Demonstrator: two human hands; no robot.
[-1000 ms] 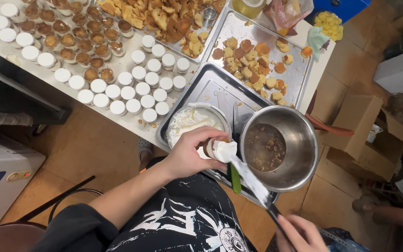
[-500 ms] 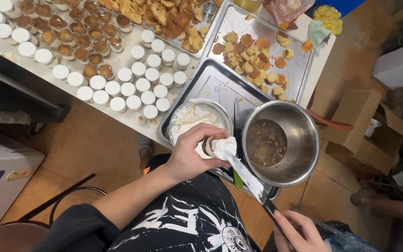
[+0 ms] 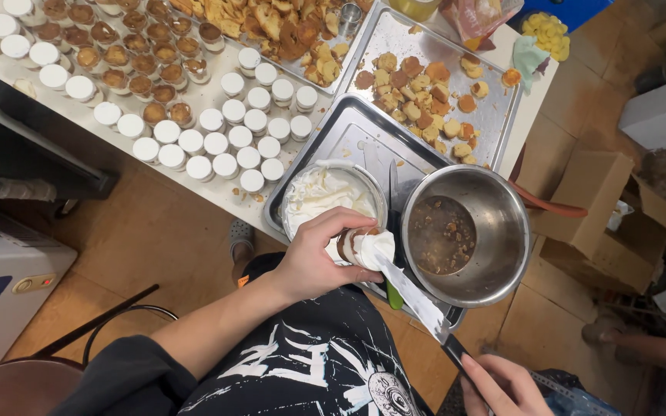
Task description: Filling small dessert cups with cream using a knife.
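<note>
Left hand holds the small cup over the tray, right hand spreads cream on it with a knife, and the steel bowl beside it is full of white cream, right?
Not quite. The head view shows the steel bowl holding brown liquid with bits; the white cream sits in the other bowl. The rest stands: left hand holds the cup, right hand works the knife.

My left hand is wrapped around a small jar topped with cream, right at the near edge of the metal tray. My right hand holds a long knife whose cream-smeared tip touches the jar's top. On that tray sit a bowl of white cream and a steel bowl of brown crumbs, with rows of white-lidded jars just left of it.
</note>
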